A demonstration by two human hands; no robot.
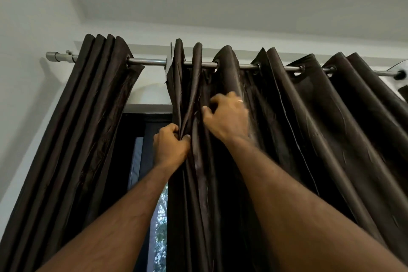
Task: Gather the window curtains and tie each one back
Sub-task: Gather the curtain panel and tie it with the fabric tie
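Observation:
Two dark brown eyelet curtains hang from a metal rod (148, 61). The left curtain (88, 121) is bunched into tight folds near the rod's left end. The right curtain (309, 121) spreads in loose folds across the middle and right. My left hand (171, 144) grips the left edge folds of the right curtain, fingers curled round the cloth. My right hand (227, 115) is higher and a little to the right, pinching the adjoining fold of the same curtain between thumb and curled fingers. A ring shows on that hand.
Between the two curtains a dark window frame (141, 143) and a strip of glass with green leaves (160, 227) show. White wall lies at the left, white ceiling above. The rod's right end (399, 74) sits at the frame edge.

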